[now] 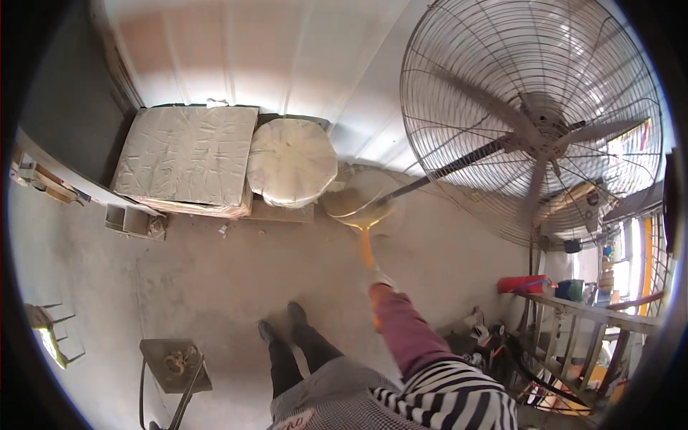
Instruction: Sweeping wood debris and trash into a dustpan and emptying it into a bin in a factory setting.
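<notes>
My right hand (382, 277) reaches forward, closed around the orange handle of a broom (366, 244). A mauve sleeve cover and a black-and-white striped sleeve cover that arm. The broom's yellow, flared head spreads over the floor beside the round base (390, 188) of the standing fan. Its far end is blurred, so the bristles are hard to make out. My left hand is out of sight.
A large caged fan (537, 122) stands at the upper right. Along the wall sit a covered rectangular stack (188, 154) and a round covered bundle (292, 161). A metal railing (595, 312) is at right. A small stand (175, 365) is at lower left.
</notes>
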Motion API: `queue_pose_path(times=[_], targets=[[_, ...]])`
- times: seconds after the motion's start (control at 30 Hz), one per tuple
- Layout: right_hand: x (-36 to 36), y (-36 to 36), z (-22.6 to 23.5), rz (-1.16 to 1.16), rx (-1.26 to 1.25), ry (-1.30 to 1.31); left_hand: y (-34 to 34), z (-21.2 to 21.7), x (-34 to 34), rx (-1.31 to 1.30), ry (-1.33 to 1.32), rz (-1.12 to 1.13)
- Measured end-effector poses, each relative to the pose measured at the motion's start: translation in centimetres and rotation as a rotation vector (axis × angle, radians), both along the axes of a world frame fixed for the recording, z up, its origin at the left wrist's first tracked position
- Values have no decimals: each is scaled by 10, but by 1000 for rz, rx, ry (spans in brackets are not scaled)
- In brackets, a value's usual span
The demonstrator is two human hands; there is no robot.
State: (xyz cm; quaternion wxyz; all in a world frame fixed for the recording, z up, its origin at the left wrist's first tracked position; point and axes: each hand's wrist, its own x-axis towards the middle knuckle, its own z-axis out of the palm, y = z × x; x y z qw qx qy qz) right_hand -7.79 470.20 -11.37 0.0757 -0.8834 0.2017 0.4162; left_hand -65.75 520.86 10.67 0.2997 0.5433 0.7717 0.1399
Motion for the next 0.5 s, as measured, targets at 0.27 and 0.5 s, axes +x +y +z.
queue_pose_path(times=[0.27, 0.5], targets=[[-47, -72, 97, -263, 197, -132, 43, -21, 50, -93, -143, -70], [-48, -30, -19, -380, -174, -158, 72, -34, 106, -238, -226, -196]])
